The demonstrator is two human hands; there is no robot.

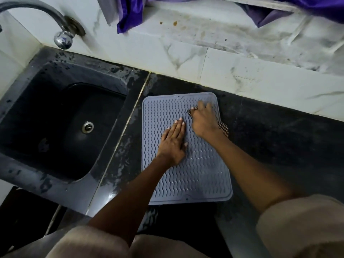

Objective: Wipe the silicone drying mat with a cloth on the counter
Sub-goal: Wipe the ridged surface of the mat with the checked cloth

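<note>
The mat lies on the counter beside the sink, long axis running away from the person; the left hand presses flat mid-mat, while the right hand clutches the cloth at the far right corner, most unwiped-looking surface lying nearer.

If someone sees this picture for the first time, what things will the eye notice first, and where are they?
First, the grey silicone mat with wavy ridges, lying on the dark counter in the middle. On it, the left hand presses flat, while the right hand holds a checkered cloth near the far right corner. To the left lies a black sink under a chrome tap.
</note>
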